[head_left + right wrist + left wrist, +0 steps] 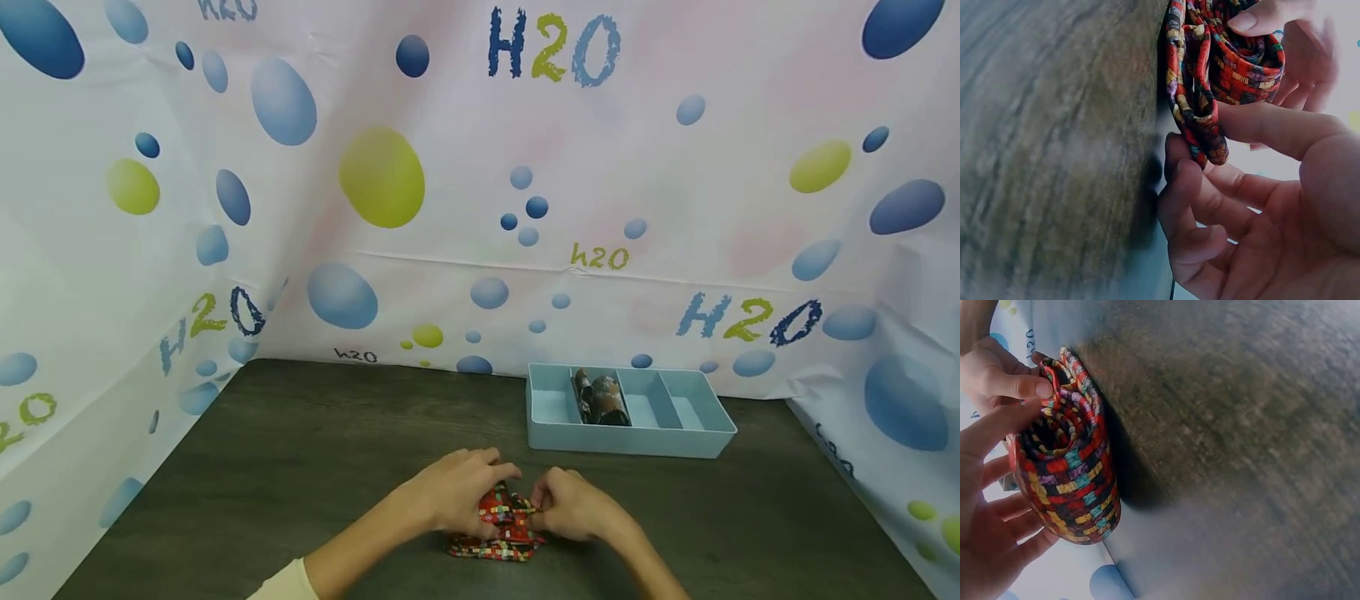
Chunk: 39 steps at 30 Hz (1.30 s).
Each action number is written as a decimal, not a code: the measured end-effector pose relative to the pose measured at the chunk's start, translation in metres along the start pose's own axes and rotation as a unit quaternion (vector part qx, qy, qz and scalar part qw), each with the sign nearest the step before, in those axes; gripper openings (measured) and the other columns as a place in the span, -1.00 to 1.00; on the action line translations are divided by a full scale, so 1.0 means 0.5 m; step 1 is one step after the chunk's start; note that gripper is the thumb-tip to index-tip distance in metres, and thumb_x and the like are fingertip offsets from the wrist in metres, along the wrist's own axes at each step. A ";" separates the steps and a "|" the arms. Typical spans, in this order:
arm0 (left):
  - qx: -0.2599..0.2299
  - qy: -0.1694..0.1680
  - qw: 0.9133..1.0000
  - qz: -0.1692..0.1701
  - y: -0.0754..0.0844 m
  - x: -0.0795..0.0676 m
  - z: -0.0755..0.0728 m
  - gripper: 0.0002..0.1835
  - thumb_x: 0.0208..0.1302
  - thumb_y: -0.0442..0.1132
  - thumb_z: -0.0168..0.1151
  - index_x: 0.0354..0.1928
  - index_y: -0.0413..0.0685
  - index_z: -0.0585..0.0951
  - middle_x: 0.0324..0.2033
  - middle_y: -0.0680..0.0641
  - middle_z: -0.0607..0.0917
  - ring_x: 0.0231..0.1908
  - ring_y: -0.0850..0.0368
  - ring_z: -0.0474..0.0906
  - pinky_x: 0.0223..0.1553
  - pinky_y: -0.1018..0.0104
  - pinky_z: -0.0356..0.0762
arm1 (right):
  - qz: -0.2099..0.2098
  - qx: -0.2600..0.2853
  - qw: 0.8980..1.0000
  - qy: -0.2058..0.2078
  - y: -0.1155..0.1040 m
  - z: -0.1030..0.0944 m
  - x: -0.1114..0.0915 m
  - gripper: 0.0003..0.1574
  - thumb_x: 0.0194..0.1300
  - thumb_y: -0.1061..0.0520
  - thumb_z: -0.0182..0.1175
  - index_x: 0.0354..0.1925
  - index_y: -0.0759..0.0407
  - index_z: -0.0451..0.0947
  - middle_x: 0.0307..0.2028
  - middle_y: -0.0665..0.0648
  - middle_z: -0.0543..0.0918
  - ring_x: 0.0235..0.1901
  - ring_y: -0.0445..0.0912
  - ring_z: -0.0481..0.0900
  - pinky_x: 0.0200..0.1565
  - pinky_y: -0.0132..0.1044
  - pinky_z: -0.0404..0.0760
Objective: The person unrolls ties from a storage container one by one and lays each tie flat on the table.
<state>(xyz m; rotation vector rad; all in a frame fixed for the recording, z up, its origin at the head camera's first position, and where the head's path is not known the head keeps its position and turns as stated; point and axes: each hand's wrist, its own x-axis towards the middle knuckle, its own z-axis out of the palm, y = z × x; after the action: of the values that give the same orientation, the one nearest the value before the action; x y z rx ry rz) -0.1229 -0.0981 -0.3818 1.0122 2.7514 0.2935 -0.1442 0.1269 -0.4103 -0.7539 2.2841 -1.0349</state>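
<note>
One coiled checkered cloth [1079, 494], red, yellow and turquoise, sits between the gripping left hand [461, 492] and pinching right hand [573, 505].

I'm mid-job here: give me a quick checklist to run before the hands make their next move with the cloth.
1. Left hand steadying the cloth: ok, it holds the coiled part.
2. Right hand on the tail: ok, it pinches the tail.
3. Cloth fully rolled: not ok, the tail sticks out from the coil.
4. Inner end of the coil tucked in: cannot tell, the middle is dark and partly hidden.
5. Box upright: ok, it stands on the table beyond the right hand.
6. Dark items contained: ok, they sit in the box's second compartment from the left.
</note>
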 end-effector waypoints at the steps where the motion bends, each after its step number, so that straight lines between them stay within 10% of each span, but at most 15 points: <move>1: 0.004 0.000 1.000 -0.003 0.000 -0.002 0.001 -0.27 0.11 0.07 0.62 0.33 0.10 0.58 -0.16 0.14 0.55 -0.40 0.37 0.35 -0.06 0.29 0.58 | -0.002 -0.002 1.000 0.000 -0.001 0.002 0.001 -0.82 0.23 0.23 0.42 -0.44 0.18 0.59 -0.70 -0.08 0.44 -0.69 -0.25 0.31 -0.59 -0.41 0.30; 23: -0.104 0.038 0.994 -0.018 -0.022 -0.040 -0.035 -0.25 0.05 -0.30 0.61 0.35 0.04 0.55 -0.21 0.13 0.46 -0.46 0.27 0.27 -0.44 0.33 0.30 | 0.041 -0.002 0.999 -0.023 0.011 -0.029 -0.025 -0.70 0.24 0.27 0.42 -0.51 0.15 0.50 -0.70 -0.03 0.49 -0.69 -0.20 0.44 -0.59 -0.36 0.37; 39: -0.012 0.043 0.998 -0.032 -0.061 -0.093 -0.022 -0.22 -0.04 -0.19 0.68 0.30 0.13 0.58 -0.23 0.17 0.50 -0.32 0.23 0.32 -0.29 0.25 0.34 | 0.059 0.006 0.998 -0.023 0.014 -0.046 -0.034 -0.76 0.23 0.32 0.42 -0.42 0.19 0.51 -0.65 0.03 0.61 -0.68 -0.19 0.46 -0.57 -0.34 0.45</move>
<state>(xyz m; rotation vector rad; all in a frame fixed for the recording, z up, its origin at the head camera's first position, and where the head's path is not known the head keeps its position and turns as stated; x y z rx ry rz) -0.1098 -0.1524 -0.3734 0.9242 2.8437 0.3659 -0.1488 0.1537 -0.3988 -0.6241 2.2520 -0.9675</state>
